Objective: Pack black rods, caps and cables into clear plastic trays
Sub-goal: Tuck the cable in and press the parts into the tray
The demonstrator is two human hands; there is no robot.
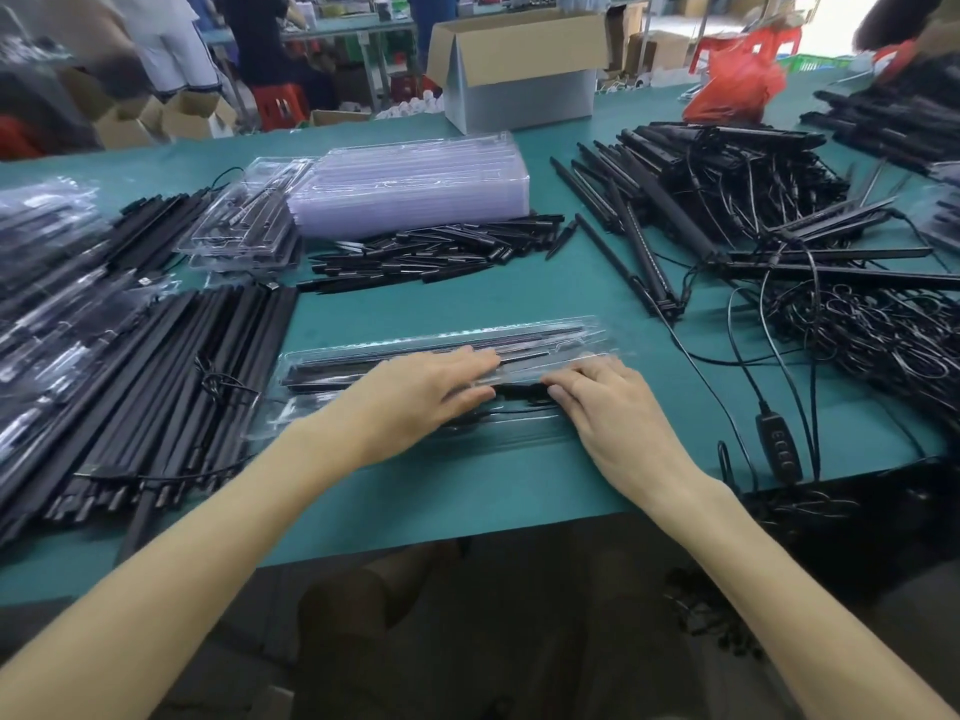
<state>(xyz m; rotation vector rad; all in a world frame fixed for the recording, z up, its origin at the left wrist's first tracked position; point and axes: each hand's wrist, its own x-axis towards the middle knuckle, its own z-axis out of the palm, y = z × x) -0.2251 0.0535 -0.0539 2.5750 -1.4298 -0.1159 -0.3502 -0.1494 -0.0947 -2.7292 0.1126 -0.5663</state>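
A long clear plastic tray holding black rods lies on the green tabletop. The left hand and right hand press it, each grip flat with fingers straight.

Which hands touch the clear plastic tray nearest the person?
Touching, both: head view shows left hand and right hand flat on the clear plastic tray.

I am looking across a teal worktop in a workshop. An open cardboard box is sitting at its far edge, and a red bag is lying near the far right corner. Beyond, red stools and small cartons are standing by other green benches, where people are standing. Daylight is flooding in at far right.
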